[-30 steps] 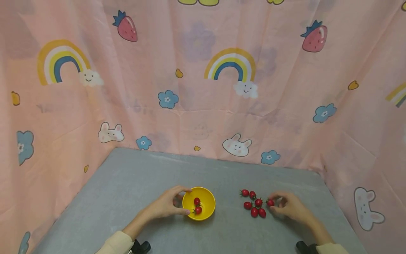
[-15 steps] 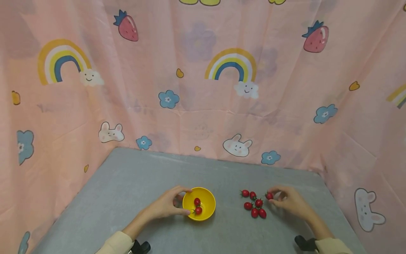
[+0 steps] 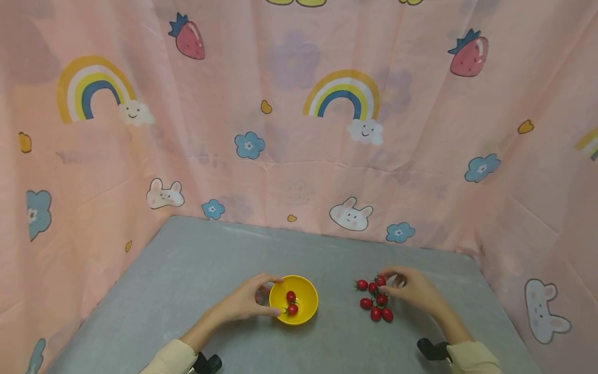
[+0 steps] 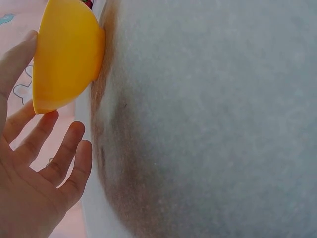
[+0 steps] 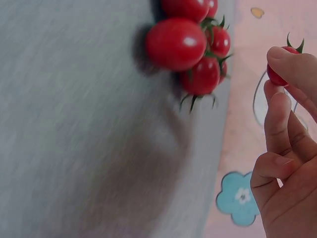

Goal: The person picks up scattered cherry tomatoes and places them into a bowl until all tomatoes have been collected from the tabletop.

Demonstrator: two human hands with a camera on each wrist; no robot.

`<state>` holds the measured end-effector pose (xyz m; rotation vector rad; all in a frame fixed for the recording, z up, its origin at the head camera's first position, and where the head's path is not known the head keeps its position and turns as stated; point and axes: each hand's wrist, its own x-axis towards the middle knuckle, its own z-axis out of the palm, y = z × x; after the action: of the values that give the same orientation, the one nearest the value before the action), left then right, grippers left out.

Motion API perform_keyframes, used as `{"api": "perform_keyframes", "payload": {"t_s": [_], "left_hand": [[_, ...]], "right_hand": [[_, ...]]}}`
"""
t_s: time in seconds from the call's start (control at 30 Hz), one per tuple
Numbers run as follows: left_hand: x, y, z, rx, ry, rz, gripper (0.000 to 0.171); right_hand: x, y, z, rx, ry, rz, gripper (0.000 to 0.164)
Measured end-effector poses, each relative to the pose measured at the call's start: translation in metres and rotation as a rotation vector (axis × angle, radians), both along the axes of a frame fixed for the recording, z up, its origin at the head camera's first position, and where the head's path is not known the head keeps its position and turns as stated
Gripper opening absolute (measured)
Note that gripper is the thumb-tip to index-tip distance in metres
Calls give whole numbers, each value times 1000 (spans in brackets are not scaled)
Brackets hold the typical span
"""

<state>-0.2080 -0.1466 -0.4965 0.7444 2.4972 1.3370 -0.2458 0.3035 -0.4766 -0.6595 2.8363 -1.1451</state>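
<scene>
A yellow bowl stands on the grey table with two cherry tomatoes inside. My left hand holds the bowl's left rim between thumb and fingers; the left wrist view shows the thumb and fingertips at the rim of the bowl. Between thumb and fingertips my right hand pinches one cherry tomato with a green stem, lifted above the table. Beneath and left of that hand lies a loose cluster of several cherry tomatoes, some with green tops.
The grey table reaches back to a pink curtain printed with rainbows, rabbits and flowers. Black wrist mounts sit by the beige sleeves. Table surface lies between the bowl and the tomato cluster.
My right hand has lifted the cherry tomato from the cluster's right side and moved left and farther back, over the cluster. The left hand and bowl have stayed in place.
</scene>
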Motion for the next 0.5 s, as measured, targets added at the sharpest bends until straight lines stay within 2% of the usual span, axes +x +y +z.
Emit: {"api": "perform_keyframes", "payload": {"t_s": [0.27,0.5], "left_hand": [[0,0,0,-7,22,3,62],[1,0,2,-11,25,3,62]], "right_hand": [[-7,-17,3,-54,21,67,26],[-9,-34,5,-74,-7,103,27]]}}
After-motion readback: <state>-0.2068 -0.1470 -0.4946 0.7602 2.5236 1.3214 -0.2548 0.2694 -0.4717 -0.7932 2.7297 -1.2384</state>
